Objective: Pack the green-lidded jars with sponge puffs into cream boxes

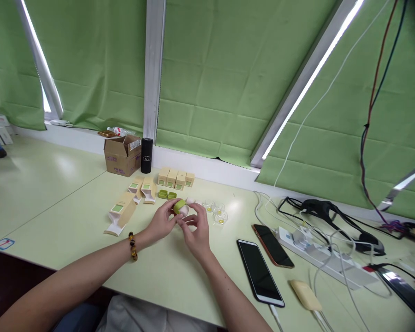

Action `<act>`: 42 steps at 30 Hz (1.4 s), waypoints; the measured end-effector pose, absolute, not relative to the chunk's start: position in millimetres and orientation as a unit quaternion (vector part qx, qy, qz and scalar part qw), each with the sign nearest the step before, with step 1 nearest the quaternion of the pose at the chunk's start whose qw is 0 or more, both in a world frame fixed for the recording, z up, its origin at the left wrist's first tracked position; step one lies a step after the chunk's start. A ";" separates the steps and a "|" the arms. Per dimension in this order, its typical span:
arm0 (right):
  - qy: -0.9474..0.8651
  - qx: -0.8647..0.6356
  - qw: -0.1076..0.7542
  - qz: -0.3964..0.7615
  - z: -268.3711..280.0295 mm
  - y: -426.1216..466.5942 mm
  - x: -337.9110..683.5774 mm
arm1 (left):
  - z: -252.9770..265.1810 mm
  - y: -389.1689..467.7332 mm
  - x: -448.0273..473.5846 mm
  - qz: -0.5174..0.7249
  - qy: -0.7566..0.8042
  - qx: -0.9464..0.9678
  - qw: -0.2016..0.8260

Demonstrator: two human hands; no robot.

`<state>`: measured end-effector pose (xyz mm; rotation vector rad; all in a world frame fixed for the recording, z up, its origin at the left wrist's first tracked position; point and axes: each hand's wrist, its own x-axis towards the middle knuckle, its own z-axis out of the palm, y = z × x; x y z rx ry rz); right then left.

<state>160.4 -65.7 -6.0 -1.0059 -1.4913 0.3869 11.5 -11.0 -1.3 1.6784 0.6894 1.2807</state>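
A small round green-and-white container (181,208) is held above the table between my two hands. My left hand (163,220) is closed around its green side. My right hand (196,230) has its fingers curled at the white side, with the thumb near the left hand's fingertips. Just beyond lie two green lid-like pieces (167,194). Several clear plastic pieces with yellow centres (217,212) sit to the right of the hands. Opened beige cartons (122,212) lie to the left, their white inner flaps showing.
Several closed beige boxes (175,178) stand at the back, beside a black cylinder (146,156) and an open cardboard box (122,159). On the right are two phones (260,272), a power strip (325,260), a yellowish charger (305,295), tangled cables and a black headset (342,226).
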 end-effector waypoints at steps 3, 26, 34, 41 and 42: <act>-0.713 -0.434 0.550 0.004 -8.6 -66.3 166.2 | 2.6 -7.9 10.0 0.502 0.246 0.652 0.513; -0.768 -0.381 0.487 -0.165 -14.1 -58.3 174.7 | 9.7 -26.0 13.4 0.483 0.243 0.709 0.452; -0.760 -0.384 0.495 -0.170 -16.5 -58.7 171.7 | 14.0 -31.4 13.2 0.487 0.305 0.747 0.333; -0.748 -0.383 0.519 -0.155 -18.4 -60.5 172.4 | 10.7 -31.1 14.4 0.472 0.306 0.748 0.352; -0.748 -0.386 0.517 -0.159 -18.0 -60.8 172.3 | 10.4 -30.9 14.7 0.471 0.306 0.746 0.357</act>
